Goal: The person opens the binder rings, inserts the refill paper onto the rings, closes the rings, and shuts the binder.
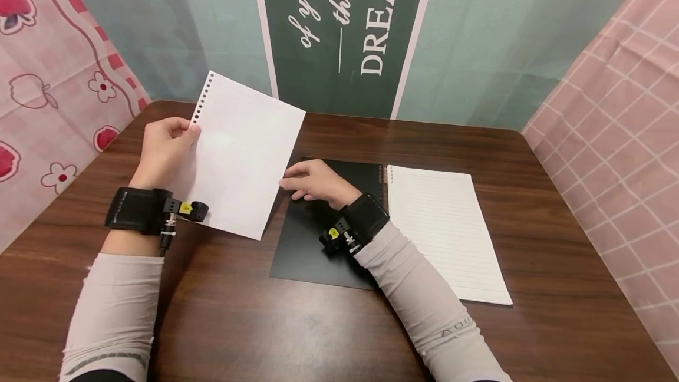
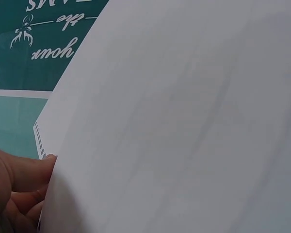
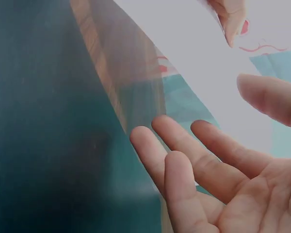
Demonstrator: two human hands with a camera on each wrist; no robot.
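Note:
My left hand [image 1: 165, 149] pinches a loose white sheet of paper [image 1: 244, 155] by its left edge, thumb in front, just below a row of punched holes. The sheet is held up and tilted above the table. In the left wrist view this paper [image 2: 174, 116] fills most of the picture and hides part of the fingers. My right hand [image 1: 318, 181] is at the sheet's right edge, over a black notebook cover [image 1: 318, 252]. In the right wrist view its fingers [image 3: 203, 160] are spread and loosely bent, with the thumb apart from them.
To the right of the black cover lies a stack of lined white paper [image 1: 440, 234], with holes along its left edge. Both rest on a brown wooden table [image 1: 297, 329]. A green and teal cloth [image 1: 339, 34] with lettering hangs behind; pink cloths [image 1: 626, 75] hang at both sides.

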